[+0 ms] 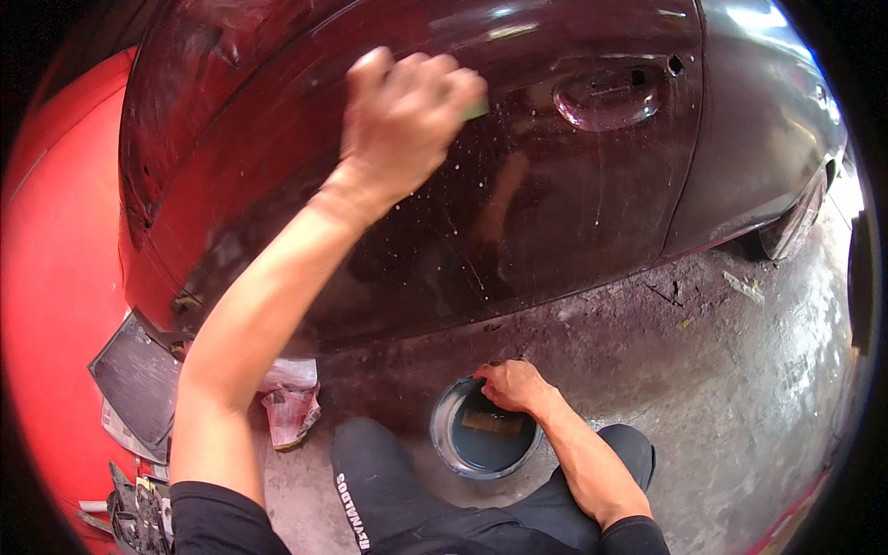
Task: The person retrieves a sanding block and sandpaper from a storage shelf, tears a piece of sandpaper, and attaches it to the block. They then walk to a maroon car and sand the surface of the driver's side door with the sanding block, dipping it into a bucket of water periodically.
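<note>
My left hand [402,116] is raised against the dark, wet car door [546,213]. Its fingers are curled round a small green piece [477,109], of which only one edge shows; the hand is slightly blurred. White drops and runs mark the panel below it. Down by the floor, my right hand [513,385] grips the far rim of a round bucket [441,427] between my knees. Dark liquid fills part of the bucket, and a brownish rectangular patch [493,423] shows in it; I cannot tell whether it is an object or a reflection.
A recessed door-handle cup [606,100] lies right of my left hand. Bright red bodywork [60,277] stands at the left. Near it are a dark flat panel [141,384], a crumpled wrapped piece [292,407] and black car parts [137,509]. Debris [743,287] litters the concrete floor.
</note>
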The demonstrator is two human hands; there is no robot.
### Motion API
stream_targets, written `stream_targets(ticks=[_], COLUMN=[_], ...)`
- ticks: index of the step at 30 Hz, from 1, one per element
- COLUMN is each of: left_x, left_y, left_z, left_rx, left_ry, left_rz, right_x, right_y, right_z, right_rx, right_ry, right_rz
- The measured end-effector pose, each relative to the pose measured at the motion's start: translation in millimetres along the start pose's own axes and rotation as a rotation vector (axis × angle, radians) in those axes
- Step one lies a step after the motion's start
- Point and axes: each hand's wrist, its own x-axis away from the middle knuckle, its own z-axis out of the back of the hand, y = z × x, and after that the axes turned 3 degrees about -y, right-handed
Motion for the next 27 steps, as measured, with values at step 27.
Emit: stream_targets(ticks=[27], left_x=[-115.2], left_y=[43.2], left_z=[-34.8], left_rx=[-0.073], left_ry=[-0.037], left_rz=[-0.125], right_x=[21.2], right_y=[30.8], right_z=[23.7], right_rx=[0.034], right_ry=[0.129], right_rz=[-0.008])
